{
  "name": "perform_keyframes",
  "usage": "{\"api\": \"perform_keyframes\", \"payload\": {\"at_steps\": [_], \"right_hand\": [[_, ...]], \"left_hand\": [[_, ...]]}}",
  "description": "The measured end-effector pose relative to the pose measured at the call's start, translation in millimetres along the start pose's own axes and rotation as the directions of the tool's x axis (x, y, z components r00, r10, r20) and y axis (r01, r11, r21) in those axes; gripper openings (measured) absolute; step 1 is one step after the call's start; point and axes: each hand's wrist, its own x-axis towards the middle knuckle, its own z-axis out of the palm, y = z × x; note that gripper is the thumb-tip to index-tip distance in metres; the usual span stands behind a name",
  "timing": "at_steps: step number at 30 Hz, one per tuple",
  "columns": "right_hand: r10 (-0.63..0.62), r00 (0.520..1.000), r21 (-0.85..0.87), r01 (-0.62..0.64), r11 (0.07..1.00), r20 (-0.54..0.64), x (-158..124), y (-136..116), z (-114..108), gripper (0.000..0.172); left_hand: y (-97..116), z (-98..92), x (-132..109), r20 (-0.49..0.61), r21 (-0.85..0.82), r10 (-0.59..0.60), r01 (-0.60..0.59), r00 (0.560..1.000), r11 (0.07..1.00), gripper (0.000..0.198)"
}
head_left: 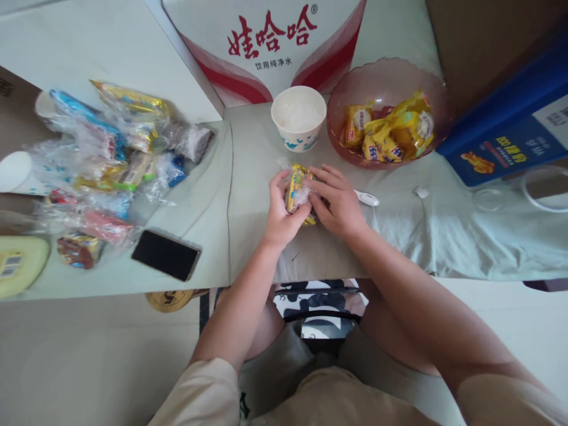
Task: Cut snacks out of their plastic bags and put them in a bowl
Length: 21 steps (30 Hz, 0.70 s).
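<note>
Both hands meet around a small yellow snack packet (294, 188) with clear plastic wrap, just above the cloth. My left hand (284, 214) closes on its left side and bottom, thumb across the front. From the right, my right hand (336, 198) presses its fingers against the packet; part of the packet's lower end is hidden behind the fingers. Directly beyond stands a paper cup (298, 133) with blue-green print and whitish contents. A pink translucent bowl (344, 139) at the right holds several yellow snack packets (384, 139). A white, pen-like object (367, 198) lies beside my right hand.
Wrapped snacks (128, 148) are heaped at the left, near a white paper cup (20, 171). A black phone (167, 254) lies near the front edge. A white-and-red carton (275, 65) stands behind, a blue box (501, 142) at right, with a clear plastic cup (548, 189).
</note>
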Motion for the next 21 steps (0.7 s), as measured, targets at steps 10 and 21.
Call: {"api": "perform_keyframes", "payload": {"at_steps": [10, 21], "right_hand": [[-0.069, 0.996, 0.157, 0.077, 0.985, -0.058, -2, -12, -4, 0.023], [0.100, 0.994, -0.009, -0.100, 0.995, 0.042, 0, -10, -17, 0.030]], "left_hand": [[25, -19.9, 11, 0.263, -0.144, -0.220, 0.263, 0.939, 0.954, 0.070], [8, -18.6, 16, -0.007, 0.159, -0.159, 0.158, 0.987, 0.975, 0.031]]}}
